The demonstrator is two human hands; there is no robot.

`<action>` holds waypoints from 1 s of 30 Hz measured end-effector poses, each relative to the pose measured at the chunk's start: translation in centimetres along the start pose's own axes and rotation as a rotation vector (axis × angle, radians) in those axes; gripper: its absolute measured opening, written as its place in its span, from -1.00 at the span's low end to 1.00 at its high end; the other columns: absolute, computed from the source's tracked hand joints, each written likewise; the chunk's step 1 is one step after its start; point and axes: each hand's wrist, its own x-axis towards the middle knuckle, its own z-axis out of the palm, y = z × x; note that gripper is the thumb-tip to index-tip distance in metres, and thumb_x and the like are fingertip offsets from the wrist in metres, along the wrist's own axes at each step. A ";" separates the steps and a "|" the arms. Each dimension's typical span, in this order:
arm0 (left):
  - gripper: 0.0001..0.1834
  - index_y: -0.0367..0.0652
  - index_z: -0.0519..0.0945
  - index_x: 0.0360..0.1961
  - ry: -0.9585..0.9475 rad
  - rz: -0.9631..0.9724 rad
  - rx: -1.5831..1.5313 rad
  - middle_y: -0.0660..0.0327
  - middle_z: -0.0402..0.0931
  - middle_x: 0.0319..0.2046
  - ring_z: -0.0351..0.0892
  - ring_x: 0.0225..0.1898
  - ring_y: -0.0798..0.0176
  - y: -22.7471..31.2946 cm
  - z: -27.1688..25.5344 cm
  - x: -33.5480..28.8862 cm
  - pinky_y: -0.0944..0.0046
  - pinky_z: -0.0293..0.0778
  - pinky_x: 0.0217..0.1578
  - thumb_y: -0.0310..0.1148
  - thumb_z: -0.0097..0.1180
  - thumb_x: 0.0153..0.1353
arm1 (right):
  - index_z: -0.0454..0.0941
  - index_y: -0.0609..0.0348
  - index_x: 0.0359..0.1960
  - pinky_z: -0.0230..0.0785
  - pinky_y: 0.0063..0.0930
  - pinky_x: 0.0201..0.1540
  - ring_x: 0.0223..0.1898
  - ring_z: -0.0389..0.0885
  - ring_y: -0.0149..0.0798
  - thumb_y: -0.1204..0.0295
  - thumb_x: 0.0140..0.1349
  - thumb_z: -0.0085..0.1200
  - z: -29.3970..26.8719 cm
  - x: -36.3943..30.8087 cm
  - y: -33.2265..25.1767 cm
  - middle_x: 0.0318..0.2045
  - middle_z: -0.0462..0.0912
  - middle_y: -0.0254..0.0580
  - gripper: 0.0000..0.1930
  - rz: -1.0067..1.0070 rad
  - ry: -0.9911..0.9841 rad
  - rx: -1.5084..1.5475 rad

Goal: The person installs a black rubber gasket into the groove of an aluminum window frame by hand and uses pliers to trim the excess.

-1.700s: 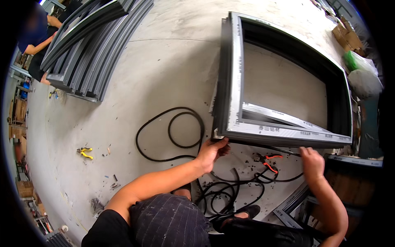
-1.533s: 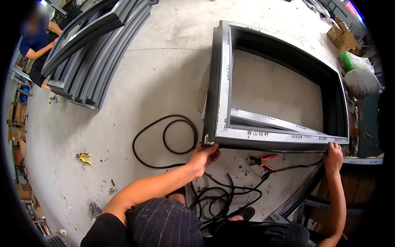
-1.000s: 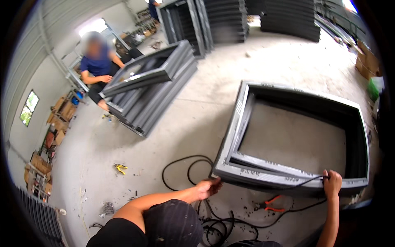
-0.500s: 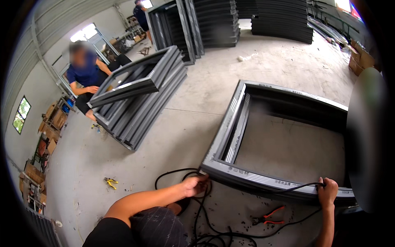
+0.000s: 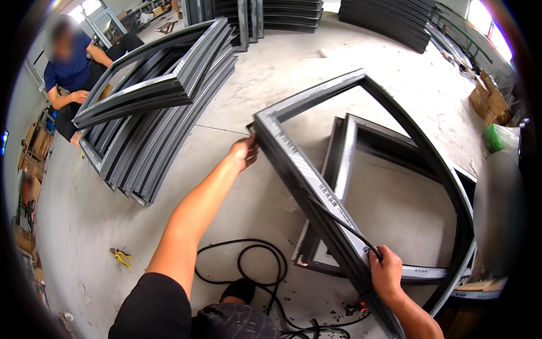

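Note:
A dark grey rectangular window frame (image 5: 307, 164) with pale protective film is raised and tilted, its left corner up. My left hand (image 5: 244, 152) grips that corner, fingers behind it. On the lower part of the near side, my right hand (image 5: 387, 271) is closed round a black rubber strip (image 5: 344, 226), against the frame. The strip runs along the film toward the middle of that side. Below the raised frame, more grey frames (image 5: 350, 147) rest near the floor. Loose black strip (image 5: 243, 242) lies coiled by my foot.
Yellow-handled pliers (image 5: 121, 258) lie on the floor at left; red-handled pliers (image 5: 358, 308) are partly hidden under the raised frame. At far left a person (image 5: 70, 73) sits beside a stack of frames (image 5: 164, 130). More stacks (image 5: 389, 22) and a cardboard box (image 5: 490, 99) stand farther back.
The top frame has been lifted off the frames below and tilted, its left corner rising. My left hand has moved up with that corner; my right hand has shifted left with the strip.

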 end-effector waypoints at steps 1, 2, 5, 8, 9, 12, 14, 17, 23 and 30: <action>-0.73 0.05 0.51 -0.31 -0.039 -0.009 0.024 0.37 0.50 -0.46 0.46 -0.36 0.34 0.6 0.8 1.2 0.25 0.43 -0.30 -0.01 0.13 0.26 | 0.54 0.26 -0.35 0.39 -0.13 -0.32 -0.40 0.57 0.16 0.39 0.19 0.11 -0.2 0.1 -1.8 -0.50 0.59 0.10 -0.84 0.009 -0.032 0.020; -0.73 0.05 0.52 -0.27 -0.068 -0.015 0.054 0.38 0.51 -0.45 0.49 -0.36 0.35 1.1 1.1 2.2 0.25 0.44 -0.28 -0.01 0.12 0.27 | 0.55 0.26 -0.31 0.41 -0.14 -0.30 -0.38 0.58 0.15 0.41 0.18 0.11 0.0 0.4 -3.2 -0.48 0.60 0.08 -0.84 0.015 -0.071 0.051; -0.72 0.02 0.55 -0.25 -0.138 -0.037 0.113 0.33 0.57 -0.41 0.55 -0.32 0.32 2.6 2.2 3.2 0.22 0.48 -0.28 -0.02 0.10 0.29 | 0.55 0.27 -0.29 0.42 -0.14 -0.27 -0.44 0.56 0.14 0.40 0.16 0.13 1.2 1.1 -5.0 -0.52 0.58 0.07 -0.82 -0.181 0.003 -0.036; -0.74 -0.10 0.56 -0.27 -0.119 0.032 0.184 0.26 0.60 -0.41 0.57 -0.31 0.30 4.0 1.8 3.3 0.27 0.47 -0.25 -0.12 0.03 0.33 | 0.45 0.29 -0.07 0.34 -0.12 -0.09 -0.17 0.46 0.14 0.57 0.08 0.03 0.2 0.2 -7.5 -0.23 0.49 0.12 -0.68 -0.303 -0.099 -0.132; -0.72 -0.11 0.56 -0.28 -0.109 0.066 0.222 0.24 0.60 -0.42 0.58 -0.33 0.29 4.3 2.4 3.1 0.27 0.47 -0.28 -0.12 0.03 0.32 | 0.45 0.27 -0.11 0.36 -0.22 -0.19 -0.26 0.49 0.02 0.51 0.07 0.10 -0.1 -0.8 -6.6 -0.29 0.50 0.04 -0.69 -0.364 -0.060 -0.227; -0.69 -0.15 0.57 -0.30 -0.105 0.125 0.316 0.21 0.61 -0.45 0.58 -0.40 0.28 3.7 3.5 3.9 0.28 0.48 -0.33 -0.11 0.02 0.31 | 0.47 0.25 -0.04 0.42 -0.14 -0.24 -0.24 0.56 0.05 0.44 0.22 0.11 -1.8 -5.5 -5.5 -0.23 0.54 0.11 -0.71 -0.206 -0.138 -0.220; -0.67 -0.16 0.57 -0.31 -0.079 0.159 0.376 0.21 0.61 -0.46 0.58 -0.42 0.29 4.1 2.6 3.7 0.29 0.48 -0.36 -0.09 0.01 0.30 | 0.47 0.26 -0.05 0.42 -0.26 -0.32 -0.36 0.51 0.12 0.52 0.21 0.07 -3.3 -7.7 -3.9 -0.25 0.52 0.16 -0.73 -0.075 -0.313 -0.058; -0.65 -0.24 0.56 -0.34 -0.135 0.143 0.358 0.13 0.59 -0.48 0.60 -0.46 0.24 3.8 4.6 3.6 0.27 0.48 -0.43 -0.13 -0.02 0.33 | 0.44 0.30 -0.02 0.34 -0.50 -0.34 -0.39 0.46 -0.36 0.62 0.17 0.14 -6.0 -16.0 2.6 -0.31 0.53 -0.22 -0.68 0.296 -0.350 0.216; -0.61 -0.19 0.56 -0.35 -0.154 0.089 0.406 0.20 0.58 -0.49 0.58 -0.43 0.28 5.3 2.4 4.5 0.30 0.49 -0.37 -0.04 0.02 0.32 | 0.46 0.19 -0.10 0.21 -0.66 -0.37 -0.38 0.34 -0.55 0.69 0.14 0.12 -13.3 -22.6 2.8 -0.37 0.43 -0.44 -0.71 0.932 -0.095 0.537; -0.68 -0.20 0.55 -0.23 -0.277 0.035 0.290 0.24 0.58 -0.44 0.56 -0.40 0.32 4.2 2.4 3.0 0.29 0.53 -0.28 -0.13 0.15 0.28 | 0.55 0.21 -0.25 0.13 -0.64 -0.51 -0.58 0.29 -0.54 0.44 0.11 0.22 -16.8 -27.5 0.5 -0.55 0.46 -0.43 -0.80 1.110 -0.162 0.535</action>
